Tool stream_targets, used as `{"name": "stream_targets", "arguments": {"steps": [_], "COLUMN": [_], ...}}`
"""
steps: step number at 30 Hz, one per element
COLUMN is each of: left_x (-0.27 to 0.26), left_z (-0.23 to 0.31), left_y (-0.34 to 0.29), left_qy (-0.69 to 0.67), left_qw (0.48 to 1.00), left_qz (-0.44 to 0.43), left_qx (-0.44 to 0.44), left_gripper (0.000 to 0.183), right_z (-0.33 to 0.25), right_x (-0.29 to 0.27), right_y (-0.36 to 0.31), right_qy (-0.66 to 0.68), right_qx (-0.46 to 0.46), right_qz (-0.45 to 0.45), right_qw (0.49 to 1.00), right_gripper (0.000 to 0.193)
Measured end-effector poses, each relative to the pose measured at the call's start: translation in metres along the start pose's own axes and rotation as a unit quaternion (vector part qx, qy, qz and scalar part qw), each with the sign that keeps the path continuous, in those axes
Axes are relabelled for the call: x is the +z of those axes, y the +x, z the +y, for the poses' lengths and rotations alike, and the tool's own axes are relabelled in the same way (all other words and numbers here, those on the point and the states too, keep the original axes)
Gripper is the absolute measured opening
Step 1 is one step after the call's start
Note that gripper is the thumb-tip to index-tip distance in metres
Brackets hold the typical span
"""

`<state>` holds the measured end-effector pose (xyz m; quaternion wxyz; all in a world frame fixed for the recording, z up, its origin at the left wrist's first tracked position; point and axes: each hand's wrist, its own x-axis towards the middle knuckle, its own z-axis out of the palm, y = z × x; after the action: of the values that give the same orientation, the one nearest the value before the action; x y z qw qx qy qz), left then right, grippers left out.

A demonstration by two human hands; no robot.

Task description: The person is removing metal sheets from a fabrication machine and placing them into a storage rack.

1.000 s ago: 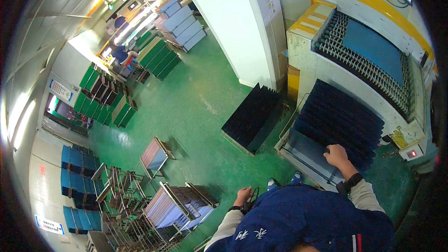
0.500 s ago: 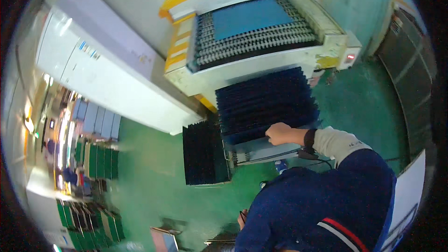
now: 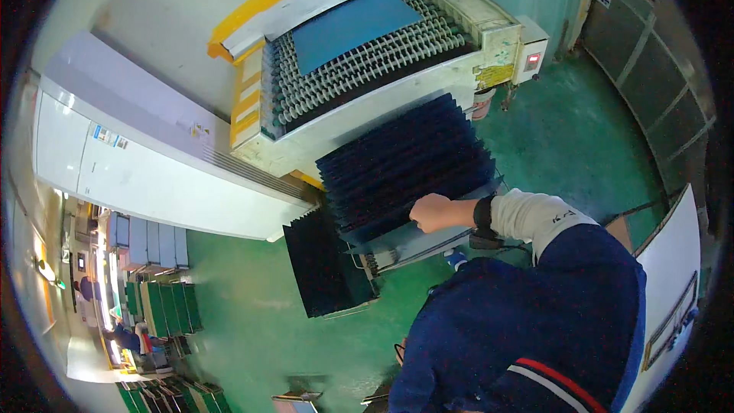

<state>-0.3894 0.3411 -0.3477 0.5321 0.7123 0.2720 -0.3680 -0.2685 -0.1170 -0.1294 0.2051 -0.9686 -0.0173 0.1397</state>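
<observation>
My right hand [image 3: 434,213] is closed, fingers curled down, at the near edge of a rack of dark blue-black panels [image 3: 405,160] standing close together. Whether it grips the foremost panel or something else is hidden. Only a sliver of my left hand [image 3: 400,350] shows beside my dark blue jacket, its fingers mostly hidden. Beyond the rack, a flat blue sheet [image 3: 355,29] lies on the rollers [image 3: 367,53] of a pale machine. A second group of black panels [image 3: 329,268] stands to the left of the rack, lower down.
A tall white cabinet-like unit [image 3: 168,168] lies slantwise across the left. The machine's control box [image 3: 531,57] sits at its right corner, near a bucket [image 3: 482,104]. Dark framed panels [image 3: 650,53] line the right. Green racks [image 3: 164,307] and people are far left.
The view has turned, so the machine and rack sit further left and more tilted. My right hand remains closed at the rack's near edge.
</observation>
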Motion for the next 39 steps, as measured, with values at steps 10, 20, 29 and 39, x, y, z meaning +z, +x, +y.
{"name": "stream_targets", "arguments": {"steps": [10, 20, 29, 39], "left_x": [-0.001, -0.007, 0.005, 0.002], "left_z": [-0.004, -0.029, -0.02, -0.033], "left_y": [-0.001, 0.002, -0.012, 0.006], "left_qy": [0.023, 0.133, -0.118, -0.157], "left_qw": [1.0, 0.988, 0.992, 0.987], "left_qz": [0.012, 0.058, 0.028, 0.024], "left_qx": [0.011, 0.058, -0.03, -0.009], "left_gripper": [0.035, 0.039, 0.038, 0.039], "right_z": [-0.002, -0.009, -0.005, -0.007], "right_x": [0.001, -0.007, -0.012, -0.012], "right_y": [0.001, 0.002, -0.001, 0.001], "right_qy": [-0.007, -0.023, -0.019, -0.024], "right_qx": [-0.007, 0.011, 0.011, 0.017], "right_qz": [-0.01, -0.021, -0.059, -0.058], "right_qw": [1.0, 0.999, 0.998, 0.998], "right_gripper": [0.016, 0.018, 0.032, 0.031]}}
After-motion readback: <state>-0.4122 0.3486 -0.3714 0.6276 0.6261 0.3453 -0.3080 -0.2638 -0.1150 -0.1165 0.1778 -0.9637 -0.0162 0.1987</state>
